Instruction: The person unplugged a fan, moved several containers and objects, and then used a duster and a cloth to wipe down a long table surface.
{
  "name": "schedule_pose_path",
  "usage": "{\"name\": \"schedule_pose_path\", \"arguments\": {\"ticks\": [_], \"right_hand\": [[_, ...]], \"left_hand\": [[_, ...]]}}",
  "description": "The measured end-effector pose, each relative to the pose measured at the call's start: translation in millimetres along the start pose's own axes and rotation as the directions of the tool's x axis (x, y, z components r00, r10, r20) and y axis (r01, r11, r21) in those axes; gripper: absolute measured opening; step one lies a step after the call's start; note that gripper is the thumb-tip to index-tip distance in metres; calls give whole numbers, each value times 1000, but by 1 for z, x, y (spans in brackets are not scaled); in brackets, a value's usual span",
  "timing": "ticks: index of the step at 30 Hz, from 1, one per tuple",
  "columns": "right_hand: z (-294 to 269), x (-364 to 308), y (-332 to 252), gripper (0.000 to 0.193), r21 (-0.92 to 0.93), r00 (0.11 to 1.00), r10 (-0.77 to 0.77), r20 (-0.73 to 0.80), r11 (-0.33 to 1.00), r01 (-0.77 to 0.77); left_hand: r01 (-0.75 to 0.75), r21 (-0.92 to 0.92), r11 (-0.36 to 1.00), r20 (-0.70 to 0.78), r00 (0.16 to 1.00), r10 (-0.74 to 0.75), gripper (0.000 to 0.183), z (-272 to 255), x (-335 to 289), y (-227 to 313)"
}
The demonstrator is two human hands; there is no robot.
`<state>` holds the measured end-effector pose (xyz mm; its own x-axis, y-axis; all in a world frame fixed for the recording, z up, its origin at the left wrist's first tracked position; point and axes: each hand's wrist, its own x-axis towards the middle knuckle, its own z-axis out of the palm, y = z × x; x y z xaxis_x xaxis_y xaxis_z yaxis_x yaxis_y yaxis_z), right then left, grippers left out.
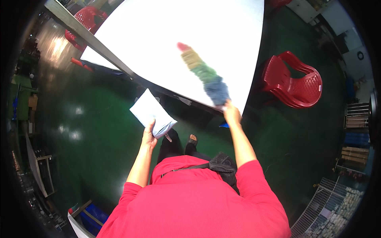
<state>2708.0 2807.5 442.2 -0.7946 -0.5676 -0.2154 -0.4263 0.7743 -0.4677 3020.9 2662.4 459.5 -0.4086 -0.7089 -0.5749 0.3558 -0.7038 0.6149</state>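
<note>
My right hand (pixel 231 112) grips the handle of a rainbow-coloured duster (pixel 203 73), whose red, yellow, green and blue fluffy head lies blurred across the white table (pixel 158 35). My left hand (pixel 149 136) holds a folded white cloth (pixel 152 113) up in front of the table's near edge, apart from the tabletop. Both arms wear red sleeves and reach forward from the lower edge of the view.
A red plastic chair (pixel 294 81) stands right of the table, and another red chair (pixel 85 22) is at the far left. The floor (pixel 91 158) is dark glossy green. A wire rack (pixel 331 208) sits at lower right, a white and blue box (pixel 85 218) at lower left.
</note>
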Motion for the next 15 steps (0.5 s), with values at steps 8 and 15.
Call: {"name": "schedule_pose_path", "arguments": {"ticks": [8,15], "right_hand": [[-63,-11,179,27,835,554,803,-222,449,-317],[38,-10,8,33,365,944,-7,-330,921,134]], "left_hand": [[31,52,998,38,999,-33,54,8,7,-2],[51,171,984,190,978,-84,50,41,5,16]]}}
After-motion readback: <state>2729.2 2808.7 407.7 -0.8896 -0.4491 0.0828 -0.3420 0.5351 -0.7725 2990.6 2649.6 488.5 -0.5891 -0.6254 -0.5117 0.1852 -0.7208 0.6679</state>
